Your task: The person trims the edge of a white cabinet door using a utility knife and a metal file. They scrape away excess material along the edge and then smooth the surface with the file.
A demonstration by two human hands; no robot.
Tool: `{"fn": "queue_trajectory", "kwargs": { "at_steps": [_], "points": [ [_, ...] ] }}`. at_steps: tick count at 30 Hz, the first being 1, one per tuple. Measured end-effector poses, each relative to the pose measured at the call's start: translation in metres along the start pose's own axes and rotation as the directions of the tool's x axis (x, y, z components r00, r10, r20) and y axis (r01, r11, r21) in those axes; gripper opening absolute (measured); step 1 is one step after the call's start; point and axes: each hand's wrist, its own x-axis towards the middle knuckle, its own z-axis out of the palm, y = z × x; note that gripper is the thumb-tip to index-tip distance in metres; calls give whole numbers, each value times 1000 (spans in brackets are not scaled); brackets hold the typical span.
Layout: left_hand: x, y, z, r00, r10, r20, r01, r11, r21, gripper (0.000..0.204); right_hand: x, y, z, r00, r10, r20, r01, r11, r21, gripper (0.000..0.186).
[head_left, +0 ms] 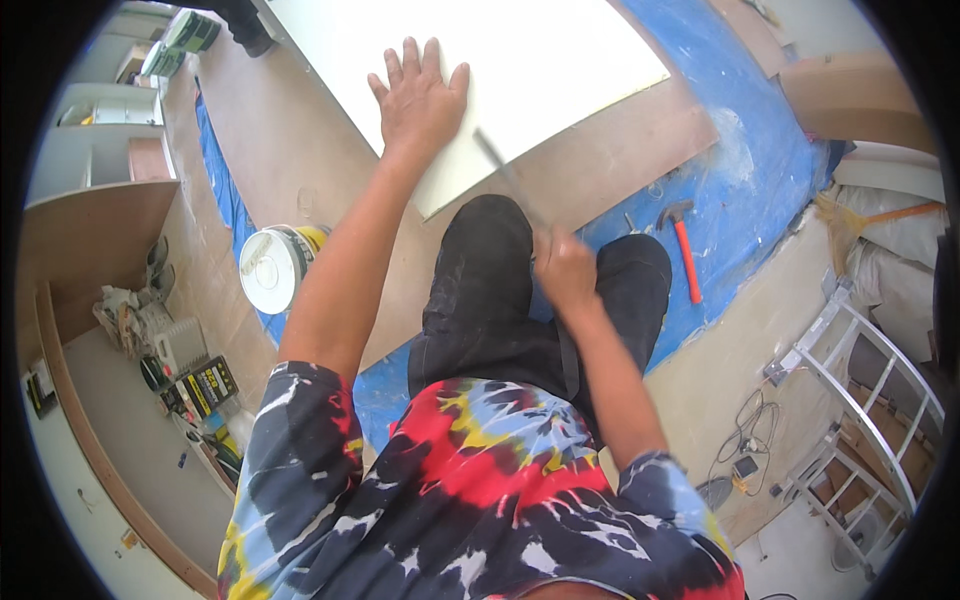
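My left hand [420, 105] lies flat on a large white board [540, 60], its fingers spread, near the board's left edge. In my right hand [565, 268], closed above my knees, is a long narrow grey tool [497, 155]. Motion blurs the tool, so I cannot tell whether it is a file or a blade. Its far end reaches over the board's near edge. Beneath the white board is a larger brown sheet [640, 140]. To the right of my knee, a claw hammer [686, 250] with a red handle rests on blue plastic sheeting [745, 210].
A white-lidded bucket [270, 270] stands left of my left forearm. Boxes and tools [205, 385] sit farther left beside a curved wooden edge. A metal ladder [850, 350], a broom [850, 220] and a coiled cable [748, 430] are on the right. Someone's dark shoe [258, 42] shows at upper left.
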Motion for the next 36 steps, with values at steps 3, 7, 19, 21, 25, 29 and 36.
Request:
{"fn": "queue_trajectory", "kwargs": {
  "at_steps": [3,7,19,21,25,29,36],
  "points": [
    [6,8,7,999,40,-11,-40,999,-1,70,110,11,-31,981,90,-172,-99,994,-39,31],
    [7,7,9,1000,21,-7,-21,1000,-20,70,55,12,-10,967,58,-249,-58,998,4,43],
    [4,3,4,1000,7,18,-7,1000,-3,67,55,9,-33,993,53,-110,-54,999,-6,38],
    [3,3,3,1000,20,-5,-20,1000,-4,67,8,2,-26,1000,-9,-20,9,999,36,38],
    [4,9,7,999,50,-22,-51,998,-30,68,79,26,-21,989,88,-119,-97,992,-76,39],
    [6,7,2,1000,10,23,-9,999,-42,67,105,28,-37,974,78,-215,-80,997,-2,38],
    [1,4,6,999,33,-19,-34,999,-24,67,58,20,1,997,20,-69,-22,999,-31,43]
  ]
}}
